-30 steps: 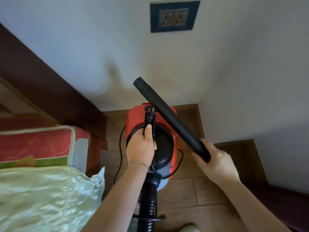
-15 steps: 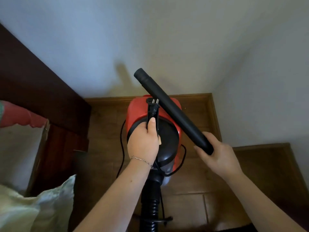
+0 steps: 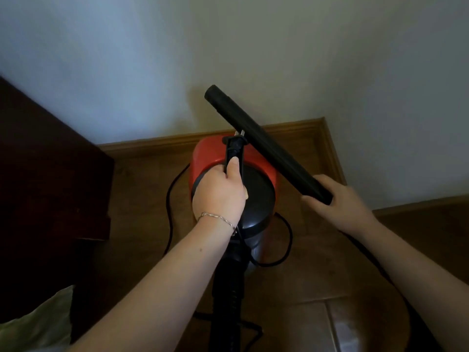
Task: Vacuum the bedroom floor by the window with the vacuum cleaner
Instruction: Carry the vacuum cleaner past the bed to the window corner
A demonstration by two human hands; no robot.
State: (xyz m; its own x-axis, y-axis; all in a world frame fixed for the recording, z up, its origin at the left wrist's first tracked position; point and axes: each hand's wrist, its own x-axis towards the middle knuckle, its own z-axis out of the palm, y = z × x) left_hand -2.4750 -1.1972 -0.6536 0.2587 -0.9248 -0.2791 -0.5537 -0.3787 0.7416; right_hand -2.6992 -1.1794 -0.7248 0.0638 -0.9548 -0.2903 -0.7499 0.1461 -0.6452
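A red vacuum cleaner (image 3: 208, 154) with a black round lid stands on the wooden floor near the wall corner. My left hand (image 3: 219, 194) grips the black power plug (image 3: 234, 146) above the cleaner, prongs pointing up, with the cord running down past my wrist. My right hand (image 3: 337, 199) holds the lower end of a black rigid tube (image 3: 261, 141) that slants up to the left over the cleaner. A ribbed black hose (image 3: 227, 301) leaves the cleaner towards me.
Dark wooden bed frame (image 3: 50, 186) fills the left side. A pale green pillow corner (image 3: 38, 323) shows at bottom left. Black cord (image 3: 168, 199) loops on the floor around the cleaner. White walls meet at a corner, with wooden skirting (image 3: 330, 148) along them.
The view has tilted down and right: the wall socket and the bed's red mattress have left the frame. Both hands keep their grips on the plug and tube.
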